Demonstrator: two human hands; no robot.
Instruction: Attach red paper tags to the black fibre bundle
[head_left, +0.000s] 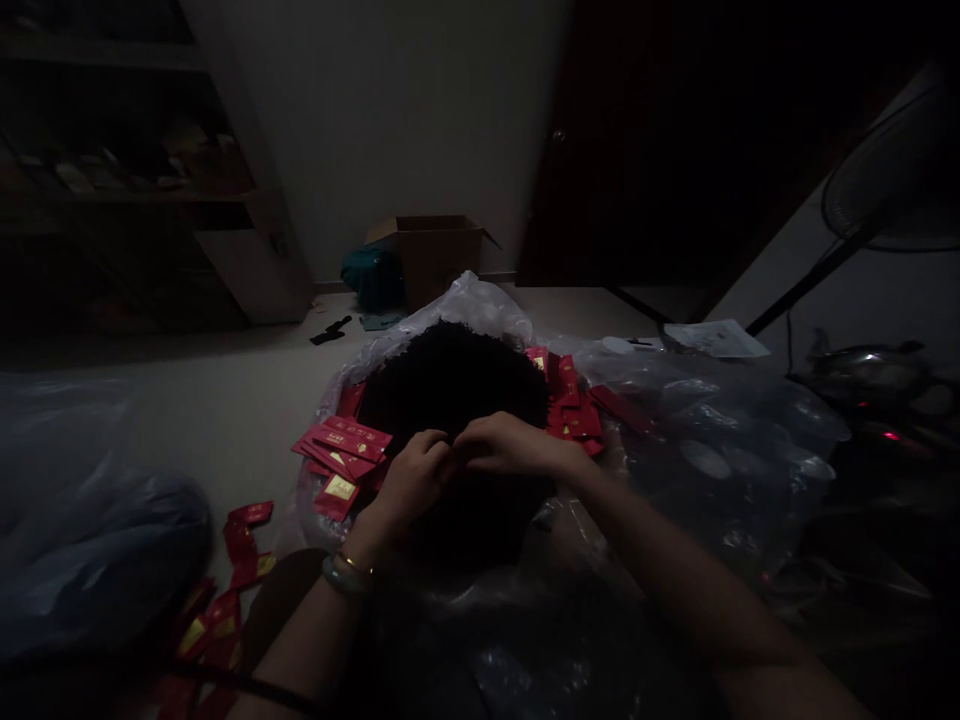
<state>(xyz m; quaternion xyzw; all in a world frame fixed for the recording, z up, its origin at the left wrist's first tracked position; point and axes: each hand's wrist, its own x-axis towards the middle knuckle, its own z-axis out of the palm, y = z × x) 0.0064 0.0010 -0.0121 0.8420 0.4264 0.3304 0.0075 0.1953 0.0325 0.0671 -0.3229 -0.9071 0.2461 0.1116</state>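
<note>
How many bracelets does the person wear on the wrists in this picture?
2. Both are on the left wrist: a pale green bangle and a thin gold bracelet right beside it. The right wrist looks bare, though the picture is dark.

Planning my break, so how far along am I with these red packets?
Done, probably: red packets strewn on the floor. In hand: left hand and right hand meet over the dark pile, grip too dim to read. Left: packet stacks on both sides of the pile, seemingly untouched.
</note>
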